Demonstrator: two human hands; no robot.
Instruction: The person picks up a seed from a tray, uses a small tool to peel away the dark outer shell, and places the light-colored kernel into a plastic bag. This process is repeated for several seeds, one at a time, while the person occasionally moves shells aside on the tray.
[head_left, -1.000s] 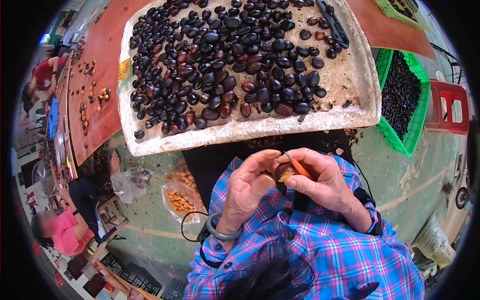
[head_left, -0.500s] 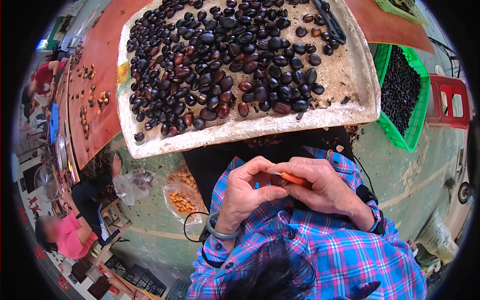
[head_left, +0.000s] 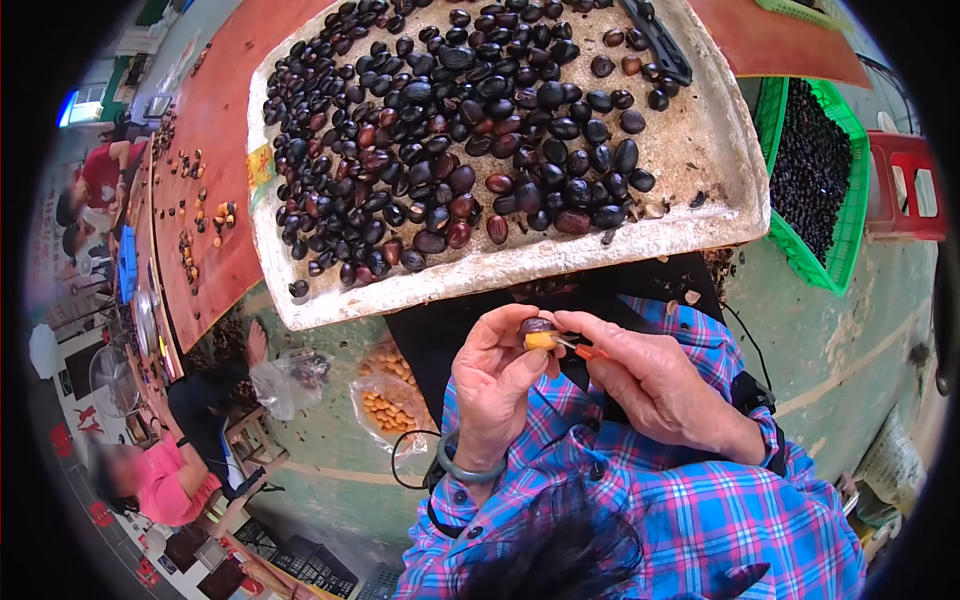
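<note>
Left hand (head_left: 493,378): fingers pinch 1 dark nut (head_left: 539,337), yellow lower part showing. Right hand (head_left: 660,385): fingers grip 1 orange-handled tool (head_left: 589,352), tip at the nut.

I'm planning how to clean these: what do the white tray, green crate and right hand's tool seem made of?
White tray: probably foam, matte, with a thick, rough rim.
Green crate: likely plastic, shiny, with bright, slotted walls.
Tool: orange handle, mostly hidden, perhaps plastic; its silvery tip looks like metal.
</note>
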